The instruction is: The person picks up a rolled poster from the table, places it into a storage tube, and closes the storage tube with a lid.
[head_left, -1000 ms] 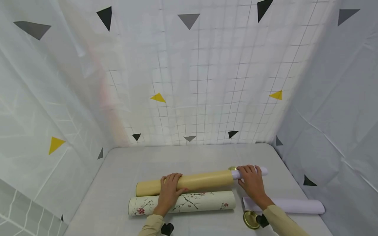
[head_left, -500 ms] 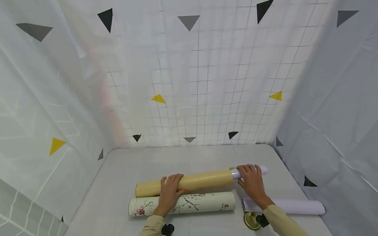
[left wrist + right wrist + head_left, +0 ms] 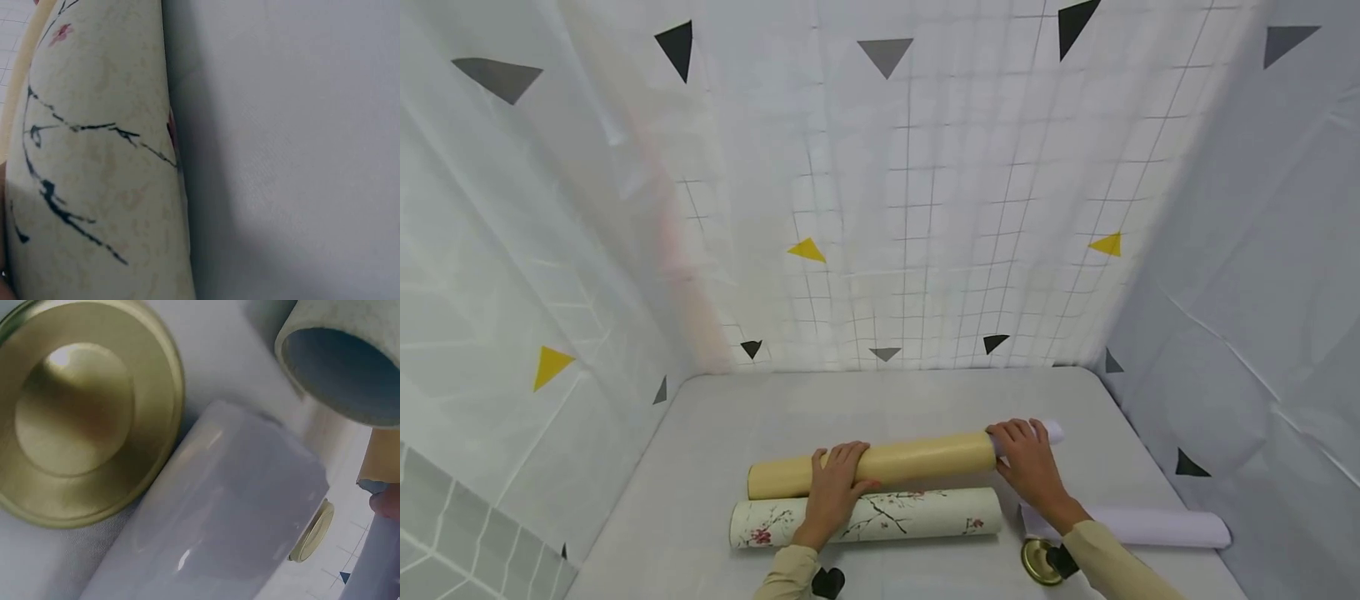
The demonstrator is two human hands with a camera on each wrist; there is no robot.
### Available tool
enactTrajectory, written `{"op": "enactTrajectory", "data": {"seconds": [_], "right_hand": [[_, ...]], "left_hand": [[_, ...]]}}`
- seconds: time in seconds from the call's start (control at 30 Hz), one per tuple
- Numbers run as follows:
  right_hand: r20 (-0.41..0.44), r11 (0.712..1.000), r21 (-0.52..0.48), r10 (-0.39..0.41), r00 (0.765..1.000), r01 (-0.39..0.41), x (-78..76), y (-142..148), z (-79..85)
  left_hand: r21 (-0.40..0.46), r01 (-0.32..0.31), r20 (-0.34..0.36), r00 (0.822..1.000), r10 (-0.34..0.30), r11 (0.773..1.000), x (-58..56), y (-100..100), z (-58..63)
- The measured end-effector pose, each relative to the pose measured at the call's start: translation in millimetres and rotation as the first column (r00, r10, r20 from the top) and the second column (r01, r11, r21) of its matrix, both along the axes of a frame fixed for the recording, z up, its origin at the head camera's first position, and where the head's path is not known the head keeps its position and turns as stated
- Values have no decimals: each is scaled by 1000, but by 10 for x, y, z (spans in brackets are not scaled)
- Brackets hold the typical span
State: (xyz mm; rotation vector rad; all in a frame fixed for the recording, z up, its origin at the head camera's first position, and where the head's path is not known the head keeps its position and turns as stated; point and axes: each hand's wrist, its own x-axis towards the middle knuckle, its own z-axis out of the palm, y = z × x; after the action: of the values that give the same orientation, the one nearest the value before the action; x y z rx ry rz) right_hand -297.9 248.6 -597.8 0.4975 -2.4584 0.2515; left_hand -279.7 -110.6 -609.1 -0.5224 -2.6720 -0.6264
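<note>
A pale yellow cardboard tube (image 3: 925, 458) lies across the table in the head view. My left hand (image 3: 833, 487) holds its left half from above, fingers curled over it. A rolled lavender-white sheet (image 3: 1052, 431) sticks out of the tube's right end, partly inside it. My right hand (image 3: 1032, 467) grips this roll close to the tube mouth; in the right wrist view a fingertip (image 3: 386, 501) shows right at the tube's edge. Just in front, a cream tube with blossom branches (image 3: 943, 512) lies alongside, under my left wrist; it fills much of the left wrist view, its open end showing in the right wrist view.
A second lavender-white roll (image 3: 1165, 527) lies at the right, beneath my right forearm. Beside it is a round gold-coloured lid (image 3: 1036, 562). Another gold lid (image 3: 312, 531) shows beyond that roll in the right wrist view. White sheeting with triangle marks (image 3: 886, 57) encloses the table.
My right hand has moved slightly left along with the roll, and less of the roll shows outside the yellow tube. The far gold lid is now hidden in the head view. My left hand stays put.
</note>
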Motion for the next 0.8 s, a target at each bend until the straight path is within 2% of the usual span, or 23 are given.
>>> {"op": "enactTrajectory", "data": {"seconds": [0.3,0.5,0.63,0.8], "right_hand": [[73,1000,6,25,997,-25,46,5,-3],[60,999,-6,54,997,-53,48,65,-56],[69,999,-1,37,997,-37,44,118,-72],[75,1000,-3,-22,997,22,77,198,-88]], "left_hand": [[-6,-7,-11,1000,7,1000,0,23,-11],[-20,-13,-59,998,12,1000,-1,5,-25],[-27,-15,-74,997,13,1000,-1,-3,-18],[-19,-15,-89,996,13,1000,3,0,-22]]}}
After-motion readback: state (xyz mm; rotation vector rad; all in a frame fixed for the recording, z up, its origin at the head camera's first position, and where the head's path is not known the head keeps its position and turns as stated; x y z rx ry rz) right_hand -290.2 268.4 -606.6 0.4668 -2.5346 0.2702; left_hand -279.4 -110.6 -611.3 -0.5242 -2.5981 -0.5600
